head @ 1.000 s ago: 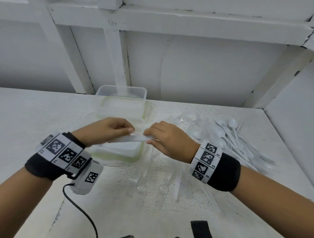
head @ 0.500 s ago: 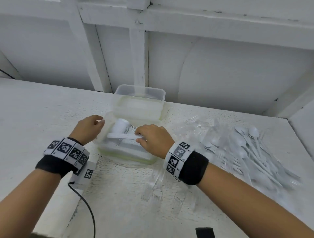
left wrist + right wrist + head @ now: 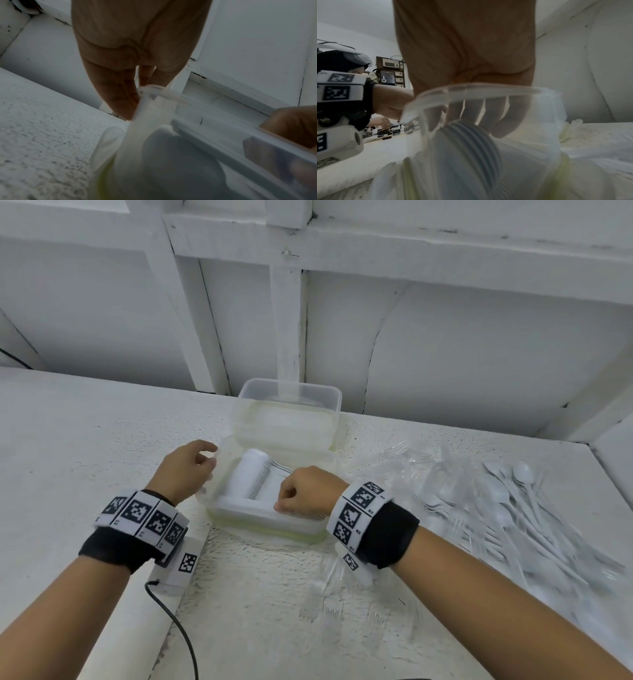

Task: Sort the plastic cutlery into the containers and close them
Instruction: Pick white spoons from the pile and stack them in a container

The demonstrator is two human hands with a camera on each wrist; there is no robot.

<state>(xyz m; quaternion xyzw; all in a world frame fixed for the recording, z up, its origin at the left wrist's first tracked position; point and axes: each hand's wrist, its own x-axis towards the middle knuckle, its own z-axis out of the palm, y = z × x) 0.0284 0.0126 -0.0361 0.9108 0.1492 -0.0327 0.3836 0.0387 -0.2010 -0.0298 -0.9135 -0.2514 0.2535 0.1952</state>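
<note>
Under your right hand the near container is clear with a yellow-green tinge along its base, and the nested cutlery stack inside is white with fine grey ribbing. Beyond your fingers, the second container is clear, faintly yellowish. To the right of your right hand, the spoons are white and the loose forks transparent. Both your wristbands are black, banded with white tiles bearing black square-code patterns. The table is speckled white, and a black cable runs below your left hand.
</note>
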